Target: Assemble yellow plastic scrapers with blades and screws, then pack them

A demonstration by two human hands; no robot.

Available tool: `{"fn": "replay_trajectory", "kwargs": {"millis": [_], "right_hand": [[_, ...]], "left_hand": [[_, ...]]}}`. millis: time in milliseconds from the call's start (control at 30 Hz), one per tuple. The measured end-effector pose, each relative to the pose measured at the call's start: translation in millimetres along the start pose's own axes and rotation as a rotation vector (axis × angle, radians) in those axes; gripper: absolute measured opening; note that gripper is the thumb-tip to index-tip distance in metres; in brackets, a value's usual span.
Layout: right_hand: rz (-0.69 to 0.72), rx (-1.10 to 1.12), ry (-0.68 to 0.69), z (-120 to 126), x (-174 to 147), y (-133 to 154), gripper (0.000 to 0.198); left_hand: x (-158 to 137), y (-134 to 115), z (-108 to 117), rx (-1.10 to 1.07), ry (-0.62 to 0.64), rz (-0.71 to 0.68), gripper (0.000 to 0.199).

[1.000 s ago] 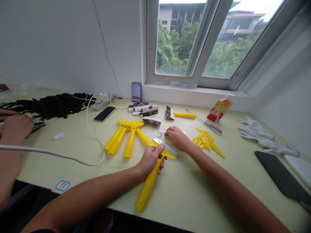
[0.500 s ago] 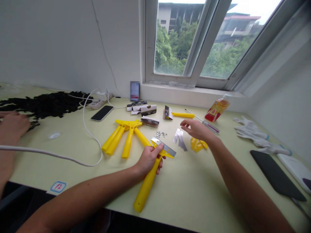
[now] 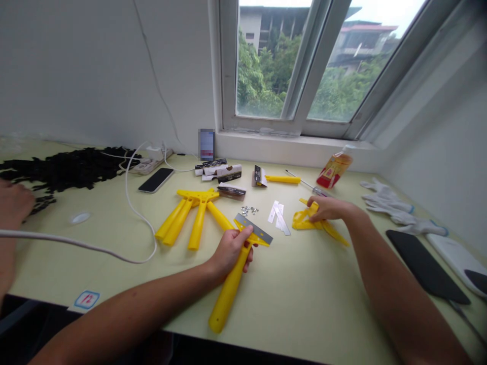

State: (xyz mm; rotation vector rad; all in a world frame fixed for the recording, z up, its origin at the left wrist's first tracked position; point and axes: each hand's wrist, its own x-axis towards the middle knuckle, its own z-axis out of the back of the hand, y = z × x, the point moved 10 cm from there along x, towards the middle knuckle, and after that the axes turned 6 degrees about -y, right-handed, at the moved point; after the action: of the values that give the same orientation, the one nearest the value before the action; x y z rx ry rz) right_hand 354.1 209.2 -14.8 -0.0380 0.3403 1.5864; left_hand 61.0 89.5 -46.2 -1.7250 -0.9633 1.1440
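My left hand (image 3: 231,249) is closed round the neck of a yellow scraper (image 3: 227,299), its handle slanting down toward the table's front edge. Across the scraper's head lies a metal blade (image 3: 255,230), and my thumb presses on it. My right hand (image 3: 327,208) pinches a yellow plastic piece (image 3: 335,234) at a small pile of yellow plastic pieces (image 3: 300,223); its fingertips are partly hidden. Between my hands rest loose metal blades (image 3: 280,219) and small metal nuts (image 3: 249,210). More yellow scraper handles (image 3: 197,228) lie left of them.
Small boxes (image 3: 228,173), a boxed scraper (image 3: 281,179), a screwdriver (image 3: 304,182) and a bottle (image 3: 334,170) stand or lie behind. Gloves (image 3: 395,208) are at right. A white cable (image 3: 133,203), a phone (image 3: 156,180), black strips (image 3: 72,165) and another person's hand (image 3: 15,200) are left.
My right hand has moved right and down from above the loose blades to the yellow pieces and taken hold of one. My left hand still holds the scraper.
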Motion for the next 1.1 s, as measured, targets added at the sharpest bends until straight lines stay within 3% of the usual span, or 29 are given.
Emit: {"fn": "replay_trajectory", "kwargs": {"millis": [200, 267, 367, 500, 600, 700, 800, 967, 1033, 1100], "right_hand": [[-0.003, 0.082, 0.004, 6, -3, -4, 0.069], [0.036, 0.12, 0.002, 17, -10, 1, 0.062], [0.171, 0.147, -0.08, 44, -23, 26, 0.042], [0.268, 0.196, -0.266, 72, -42, 66, 0.04], [0.294, 0.333, -0.229, 66, -51, 95, 0.04], [0.43, 0.511, -0.18, 63, -65, 131, 0.04], [0.528, 0.539, -0.179, 63, -78, 157, 0.037], [0.492, 0.548, -0.06, 36, -82, 183, 0.036], [0.463, 0.534, -0.044, 27, -82, 190, 0.042], [0.442, 0.5, -0.052, 21, -82, 196, 0.035]], "left_hand": [[1, 2, 0, -0.012, 0.004, -0.001, 0.052], [1, 2, 0, -0.018, 0.011, 0.006, 0.053], [1, 2, -2, -0.024, 0.029, 0.001, 0.052], [2, 3, -3, -0.038, 0.04, -0.003, 0.048], [3, 4, -3, -0.04, 0.048, -0.003, 0.047], [3, 5, -3, -0.041, 0.056, -0.004, 0.045], [3, 3, -4, -0.035, 0.061, -0.013, 0.045], [1, -3, -7, 0.002, 0.079, -0.056, 0.043], [1, -4, -7, 0.002, 0.075, -0.067, 0.043], [1, -5, -6, -0.001, 0.066, -0.073, 0.044]]}}
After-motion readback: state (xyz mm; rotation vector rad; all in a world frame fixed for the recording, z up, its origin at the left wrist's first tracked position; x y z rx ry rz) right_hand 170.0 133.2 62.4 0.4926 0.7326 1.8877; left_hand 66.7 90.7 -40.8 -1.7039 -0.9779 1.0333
